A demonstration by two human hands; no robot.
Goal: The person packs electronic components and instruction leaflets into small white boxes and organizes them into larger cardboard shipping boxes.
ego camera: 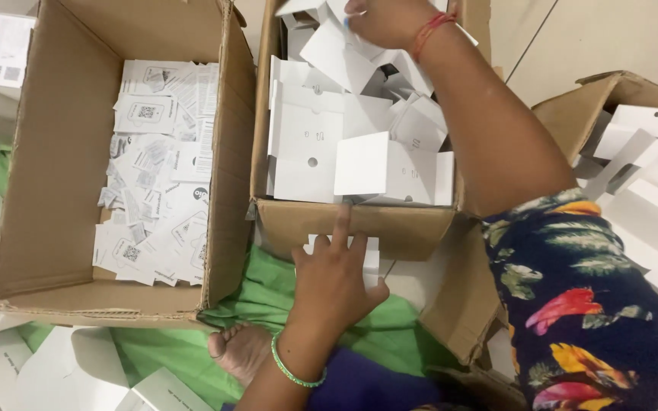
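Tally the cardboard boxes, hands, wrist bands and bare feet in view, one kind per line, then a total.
Cardboard boxes: 3, the left box with printed slips, the middle box with white cartons, the right box partly cut off.
Hands: 2, left hand, right hand.
Wrist bands: 2, green bangle, red thread.
Bare feet: 1, foot.
Total: 8

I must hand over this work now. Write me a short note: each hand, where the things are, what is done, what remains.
Left hand: open, resting on a small white card before the middle brown cardboard box.
Right hand: reaching into that box, among folded white paperboard sleeves; its grip is hidden.
Left brown cardboard box holds loose printed white leaflets.
Done: many leaflets lie there already.
Left: many sleeves in the middle box.
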